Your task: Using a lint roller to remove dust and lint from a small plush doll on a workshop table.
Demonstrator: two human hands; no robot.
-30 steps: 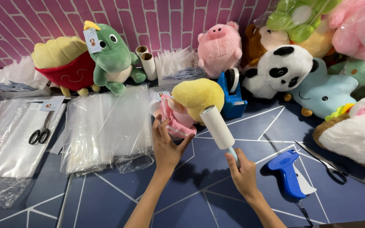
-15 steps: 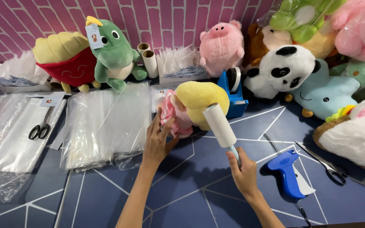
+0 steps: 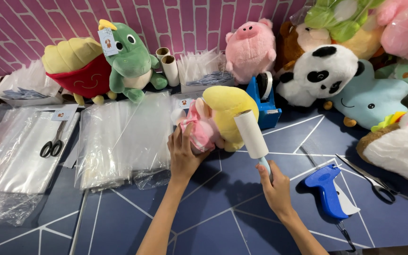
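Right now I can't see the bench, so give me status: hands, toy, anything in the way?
Left hand gripping plush toy. Right hand holding lint roller against it. Tape dispenser close behind.

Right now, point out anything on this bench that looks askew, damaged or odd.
Nothing looks damaged or spilled. The left hand steadies a pink and yellow plush toy while the right hand holds a lint roller against it. One clear bag sticks out crumpled from the bag stack.
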